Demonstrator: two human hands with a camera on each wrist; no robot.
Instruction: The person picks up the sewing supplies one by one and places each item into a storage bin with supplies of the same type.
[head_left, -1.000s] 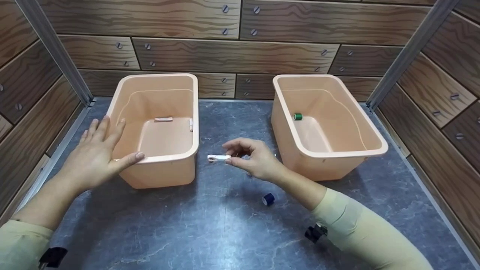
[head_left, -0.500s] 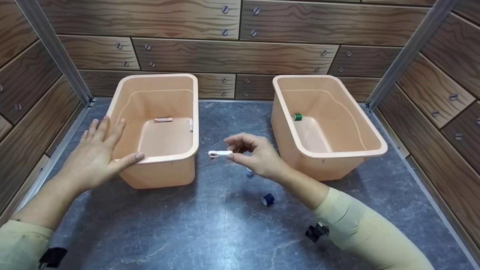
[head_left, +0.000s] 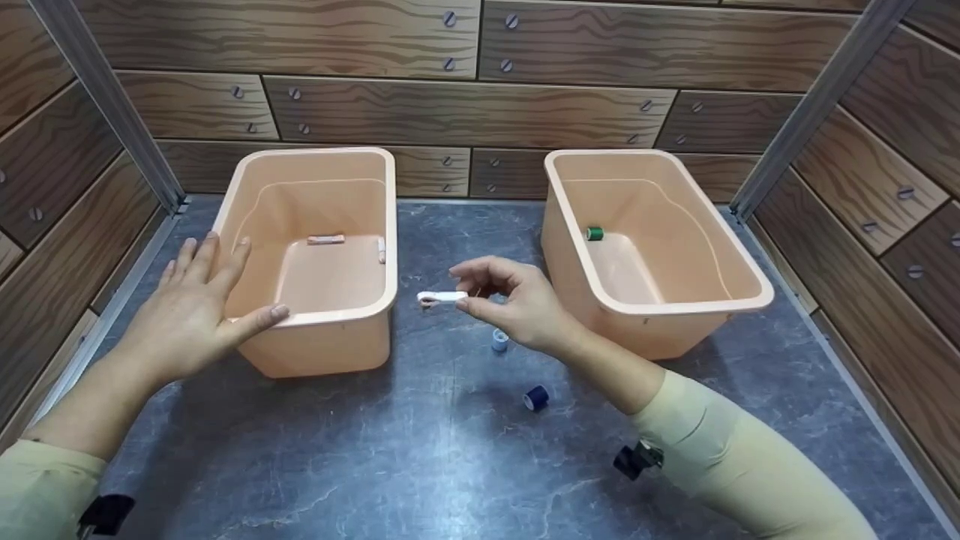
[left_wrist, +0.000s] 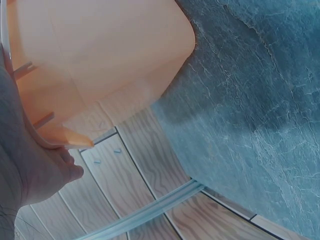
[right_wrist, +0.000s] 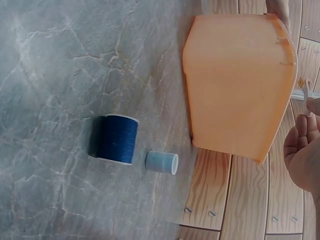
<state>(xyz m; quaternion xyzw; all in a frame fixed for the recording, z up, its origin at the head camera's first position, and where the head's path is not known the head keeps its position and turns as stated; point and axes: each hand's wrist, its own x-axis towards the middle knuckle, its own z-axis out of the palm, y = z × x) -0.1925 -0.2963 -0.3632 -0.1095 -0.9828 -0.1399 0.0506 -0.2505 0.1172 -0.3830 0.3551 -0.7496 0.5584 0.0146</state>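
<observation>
- Right hand (head_left: 517,306): thumb and fingers pinch white strip (head_left: 442,297), held just right of left bin (head_left: 322,349).
- Left hand (head_left: 186,311): fingers spread wide, resting on left bin's rim.
- Pale spool (head_left: 500,340), blue spool (head_left: 536,399): right of left bin.

L. bin (head_left: 322,349) is lt. orange, tbl. (head_left: 337,465) marbled blue-grey.

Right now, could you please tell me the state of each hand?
Left hand: open, touching the left bin.
Right hand: pinching a small white looped item.

High downward head view plus nearer, tilted wrist views, left bin (head_left: 322,349) in all.
</observation>
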